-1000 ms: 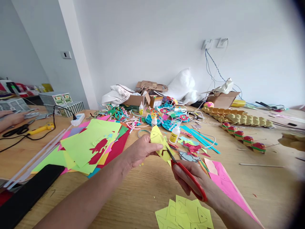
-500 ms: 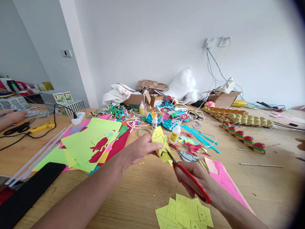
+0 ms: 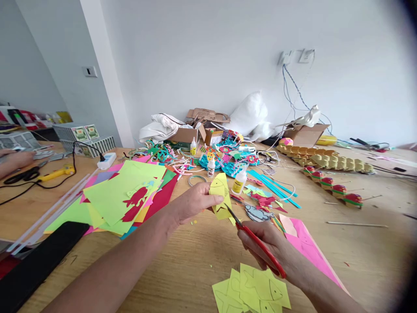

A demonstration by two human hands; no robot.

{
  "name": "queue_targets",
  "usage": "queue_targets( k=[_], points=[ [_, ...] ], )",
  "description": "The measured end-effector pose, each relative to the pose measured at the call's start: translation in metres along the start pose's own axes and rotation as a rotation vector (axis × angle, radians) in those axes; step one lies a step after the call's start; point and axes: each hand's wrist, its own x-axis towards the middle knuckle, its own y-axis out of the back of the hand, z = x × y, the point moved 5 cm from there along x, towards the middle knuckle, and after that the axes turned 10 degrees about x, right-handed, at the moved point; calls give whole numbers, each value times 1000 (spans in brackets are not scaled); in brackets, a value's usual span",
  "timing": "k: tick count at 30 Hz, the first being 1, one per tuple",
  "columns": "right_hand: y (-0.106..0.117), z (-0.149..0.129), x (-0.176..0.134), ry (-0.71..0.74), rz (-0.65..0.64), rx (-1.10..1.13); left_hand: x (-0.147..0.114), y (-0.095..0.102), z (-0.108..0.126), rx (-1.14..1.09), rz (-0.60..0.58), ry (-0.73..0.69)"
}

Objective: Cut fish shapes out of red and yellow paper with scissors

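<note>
My left hand (image 3: 199, 198) pinches a yellow paper (image 3: 220, 186) with a fish drawn on it, holding it up above the table. In my right hand (image 3: 260, 243) are red-handled scissors (image 3: 264, 251), their blades at the lower right edge of that paper. Close below, several yellow paper pieces with fish outlines (image 3: 257, 290) lie in a loose stack. Just beyond the hands stands a glue bottle (image 3: 239, 181), with a smaller bottle (image 3: 211, 167) to its left. Paper scraps and a grey-blue paper fish (image 3: 257, 213) lie right of the blades.
Coloured paper sheets (image 3: 110, 195) spread at left, near a black strip (image 3: 42, 265) and a yellow glue gun (image 3: 57, 172). Pink paper (image 3: 309, 248) and painted egg-carton strips (image 3: 332, 188) lie right. Cardboard boxes (image 3: 184, 139) stand behind. Another person's hand (image 3: 16, 158) shows at far left.
The yellow paper in my left hand has turned slightly and shifted a little right. The scissors' blades look closer together, and my right hand has moved slightly left.
</note>
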Motion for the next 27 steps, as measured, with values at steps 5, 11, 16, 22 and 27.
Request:
queue_targets(
  k=[5, 11, 16, 22, 27],
  points=[
    [0, 0, 1, -2, 12, 53, 1, 2, 1, 88, -20, -18],
    [0, 0, 0, 1, 13, 62, 0, 0, 0, 113, -46, -24],
    [1, -4, -1, 22, -3, 22, -1, -4, 1, 113, -60, -31],
    [0, -4, 0, 25, -3, 28, -1, -4, 0, 84, -38, -12],
    [0, -4, -1, -17, 8, 46, -1, -4, -1, 89, -46, 2]
  ],
)
